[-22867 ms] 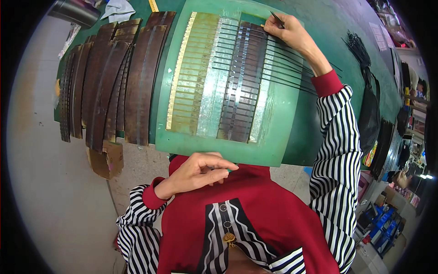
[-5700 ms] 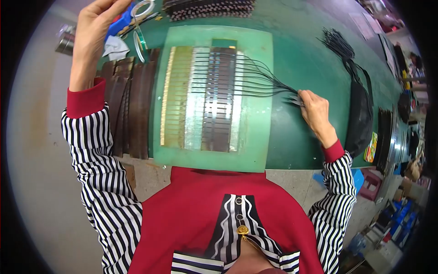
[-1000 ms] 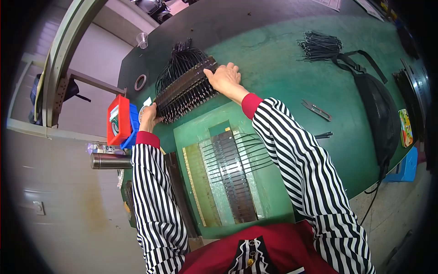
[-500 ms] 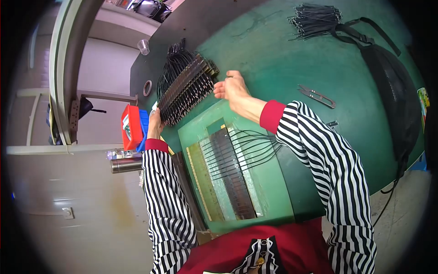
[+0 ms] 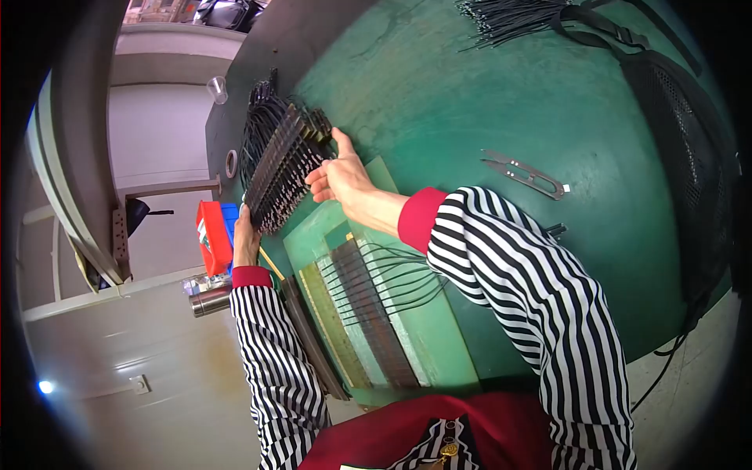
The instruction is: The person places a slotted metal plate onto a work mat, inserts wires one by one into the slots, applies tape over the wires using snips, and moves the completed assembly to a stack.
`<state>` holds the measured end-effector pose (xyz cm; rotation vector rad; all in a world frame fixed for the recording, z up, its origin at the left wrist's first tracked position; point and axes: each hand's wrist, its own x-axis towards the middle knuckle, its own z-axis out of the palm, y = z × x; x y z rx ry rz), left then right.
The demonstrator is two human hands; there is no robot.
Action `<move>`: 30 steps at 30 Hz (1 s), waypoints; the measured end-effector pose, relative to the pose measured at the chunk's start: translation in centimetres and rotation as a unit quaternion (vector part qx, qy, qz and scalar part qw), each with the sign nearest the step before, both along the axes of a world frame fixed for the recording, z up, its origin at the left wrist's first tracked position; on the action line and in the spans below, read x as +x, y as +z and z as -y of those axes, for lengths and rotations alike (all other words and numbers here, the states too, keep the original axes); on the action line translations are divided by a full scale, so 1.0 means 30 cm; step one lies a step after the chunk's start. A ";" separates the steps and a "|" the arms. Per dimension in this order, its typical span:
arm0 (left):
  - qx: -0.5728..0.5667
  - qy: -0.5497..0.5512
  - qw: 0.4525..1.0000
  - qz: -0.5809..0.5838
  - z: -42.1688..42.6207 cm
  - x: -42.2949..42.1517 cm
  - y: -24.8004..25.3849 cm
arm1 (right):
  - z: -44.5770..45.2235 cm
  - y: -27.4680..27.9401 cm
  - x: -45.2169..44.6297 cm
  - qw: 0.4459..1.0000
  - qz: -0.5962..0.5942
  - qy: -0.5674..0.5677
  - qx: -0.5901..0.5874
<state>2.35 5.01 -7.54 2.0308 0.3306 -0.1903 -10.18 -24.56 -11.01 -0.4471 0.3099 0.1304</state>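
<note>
A stack of long dark strips (image 5: 276,168) with rows of black cables and pale tips lies on the green table. My left hand (image 5: 246,236) is closed at the near left end of this stack, its fingertips partly hidden. Beside the stack's right side is my right hand (image 5: 342,178), fingers spread and thumb raised near the far end, with nothing in it. Closer to me, another dark strip (image 5: 374,317) lies across a light green board (image 5: 439,345). Several thin black cables (image 5: 407,274) run from that strip to the right, passing beneath my right forearm.
Thread snips (image 5: 525,174) lie right of my right arm. A black mesh bag (image 5: 666,141) and a cable bundle (image 5: 509,22) are farther back. Left of the stack are a tape roll (image 5: 231,163), a clear cup (image 5: 217,89), a red bin (image 5: 211,236) and a metal flask (image 5: 211,301).
My right hand has moved left towards the stack, and its fingers have spread with the thumb up. My left hand stays at the stack's near end. The whole view has shifted.
</note>
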 end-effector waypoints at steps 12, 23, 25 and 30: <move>0.011 -0.005 1.000 0.006 0.042 -0.031 0.028 | 0.010 0.022 0.011 0.999 -0.026 0.038 0.010; 0.060 -0.011 0.998 -0.016 0.039 -0.014 0.043 | 0.030 0.023 0.021 0.998 -0.018 0.061 0.008; 0.028 -0.006 0.999 -0.018 0.044 -0.015 0.041 | 0.031 0.023 0.019 0.998 -0.018 0.062 0.005; 0.010 -0.022 1.000 -0.011 0.036 -0.012 0.037 | 0.023 0.025 0.015 0.998 -0.020 0.057 -0.007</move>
